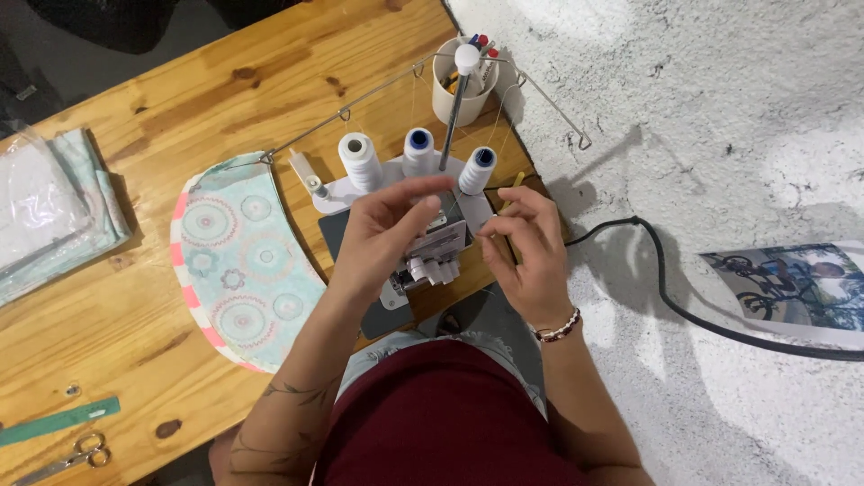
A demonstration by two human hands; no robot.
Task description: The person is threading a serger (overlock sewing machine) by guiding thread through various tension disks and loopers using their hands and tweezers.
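— Both hands work at mid-frame over the serger [430,256]: the left hand [382,236] has its fingers loosely curled with the thumb up, the right hand [526,252] pinches a thin thread.

— How far along?

— Three spools [418,162] already stand mounted; threading looks unfinished. Patterned fabric [238,261] waits at left, scissors [67,459] at lower left, untouched.
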